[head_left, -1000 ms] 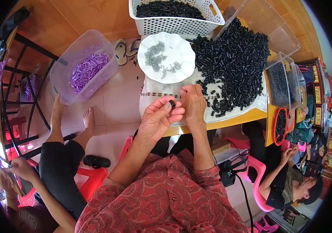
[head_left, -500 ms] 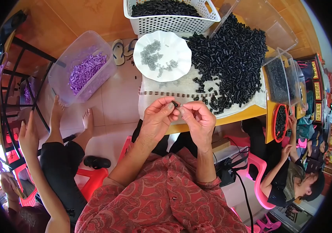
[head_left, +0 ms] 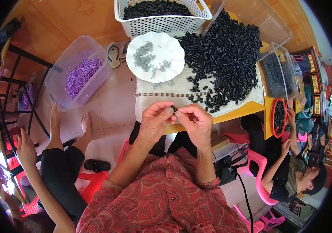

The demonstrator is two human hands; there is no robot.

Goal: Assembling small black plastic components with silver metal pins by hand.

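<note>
Just off the near edge of the table, my left hand (head_left: pixel 154 121) pinches a small black tube-like piece (head_left: pixel 174 108) between thumb and forefinger. My right hand (head_left: pixel 197 123) is closed too, thumb and forefinger pressed together against that piece; whatever sits between them is too small to make out. Beyond my hands stands a white wavy-edged plate (head_left: pixel 172 48) with many small clear pieces (head_left: pixel 144 58) on it. A big heap of similar black pieces (head_left: pixel 224 58) spreads to the right of the plate, over a white cloth (head_left: pixel 154 106).
A white perforated basket (head_left: pixel 158 27) of black pieces stands behind the plate. Clear boxes (head_left: pixel 276 77) and a red-rimmed basket (head_left: pixel 278 135) are at the right, near a seated person (head_left: pixel 296 171). At left are a bin of purple pieces (head_left: pixel 82 75) and another person's arm (head_left: pixel 43 186).
My right fingertips have closed in on the black piece, and the two hands now meet. The view has shifted slightly. At the left, the other person's hand has moved a little lower.
</note>
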